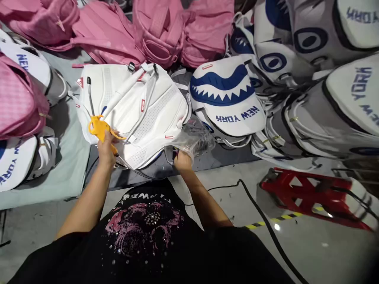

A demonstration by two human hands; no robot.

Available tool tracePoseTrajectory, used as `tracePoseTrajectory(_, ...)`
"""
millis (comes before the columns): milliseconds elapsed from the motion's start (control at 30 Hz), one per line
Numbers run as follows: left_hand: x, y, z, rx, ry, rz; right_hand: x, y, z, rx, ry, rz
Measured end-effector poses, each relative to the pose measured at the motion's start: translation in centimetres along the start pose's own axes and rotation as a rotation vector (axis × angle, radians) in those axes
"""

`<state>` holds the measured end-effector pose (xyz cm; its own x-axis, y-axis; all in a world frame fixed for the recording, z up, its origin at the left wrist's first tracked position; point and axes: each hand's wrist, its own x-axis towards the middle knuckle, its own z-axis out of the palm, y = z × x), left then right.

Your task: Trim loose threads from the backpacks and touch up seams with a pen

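Observation:
My left hand is wrapped around the grip of a yellow air blow gun, its thin metal nozzle pointing up and away. The gun is over the left part of a white backpack, which lies flat with its straps on top. At the pack's lower right corner, my right hand is closed, partly inside a clear plastic bag with dark contents. A small dark item with a bit of colour shows at its fingers, too hidden to name.
Pink backpacks line the back of the table. White-and-blue shark-mouth backpacks are crowded to the right, more bags at left. A red plastic stool-like object lies on the floor at right, near a black hose.

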<state>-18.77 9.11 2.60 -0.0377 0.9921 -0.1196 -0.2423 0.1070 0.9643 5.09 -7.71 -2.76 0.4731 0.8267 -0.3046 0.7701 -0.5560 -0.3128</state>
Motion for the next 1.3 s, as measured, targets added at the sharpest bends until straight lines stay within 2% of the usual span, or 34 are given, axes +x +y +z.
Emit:
tracePoseTrajectory(67, -2.8, -0.3, -0.2, 0.071, 0.032, 0.081, -2.2, -1.3, -0.7, 0.056, -0.029, -0.125)
tracePoseTrajectory(133, -6.0, -0.7, 0.5, 0.063, 0.021, 0.062, -4.4, -2.9, -1.5, 0.170, 0.000, -0.386)
tracePoseTrajectory(200, -9.1, -1.0, 2.0, -0.009, -0.060, -0.056, -5.7, -4.7, -2.5, 0.299, 0.096, -0.717)
tracePoseTrajectory(267, -11.2, -0.7, 4.1, -0.132, -0.204, -0.196, -6.0, -6.4, -3.5, 0.384, 0.163, -0.939)
tracePoseTrajectory(367, -12.2, 0.8, 6.3, -0.307, -0.461, -0.319, -5.2, -7.7, -4.6, 0.395, 0.180, -0.948)
tracePoseTrajectory(433, -12.2, 2.2, 6.7, -0.309, -0.582, -0.316, -4.4, -7.8, -5.1, 0.396, 0.227, -0.916)
tracePoseTrajectory(500, -12.1, 3.4, 6.5, -0.260, -0.633, -0.290, -3.6, -7.7, -5.5, 0.421, 0.248, -0.871)
tracePoseTrajectory(567, -11.7, 4.1, 5.9, -0.234, -0.652, -0.310, -2.7, -7.7, -6.0, 0.503, 0.176, -0.757)
tracePoseTrajectory(633, -10.7, 4.4, 5.0, -0.174, -0.580, -0.366, -1.8, -7.9, -6.8, 0.665, 0.038, -0.589)
tracePoseTrajectory(667, -9.9, 4.3, 4.5, -0.130, -0.474, -0.374, -1.2, -8.0, -7.4, 0.764, -0.050, -0.512)
tracePoseTrajectory(733, -7.3, 4.1, 3.3, -0.071, -0.135, -0.337, -0.1, -8.1, -8.6, 0.936, -0.250, -0.399)
tracePoseTrajectory(800, -4.1, 3.7, 2.3, -0.119, 0.175, -0.304, 0.9, -8.1, -9.8, 0.997, -0.437, -0.362)
tracePoseTrajectory(867, -0.9, 3.5, 1.8, -0.223, 0.310, -0.377, 1.6, -8.2, -10.7, 0.919, -0.537, -0.375)
tracePoseTrajectory(933, 1.5, 3.3, 1.7, -0.314, 0.329, -0.483, 2.1, -8.5, -11.2, 0.814, -0.538, -0.397)
tracePoseTrajectory(1000, 3.0, 3.1, 1.9, -0.367, 0.316, -0.520, 2.6, -8.7, -11.2, 0.771, -0.522, -0.408)
tracePoseTrajectory(1167, 4.8, 2.0, 2.5, -0.289, 0.178, -0.585, 3.4, -8.7, -10.9, 0.758, -0.565, -0.435)
tracePoseTrajectory(1300, 5.7, 0.8, 3.3, -0.154, 0.288, -0.573, 3.4, -8.6, -10.8, 0.719, -0.502, -0.469)
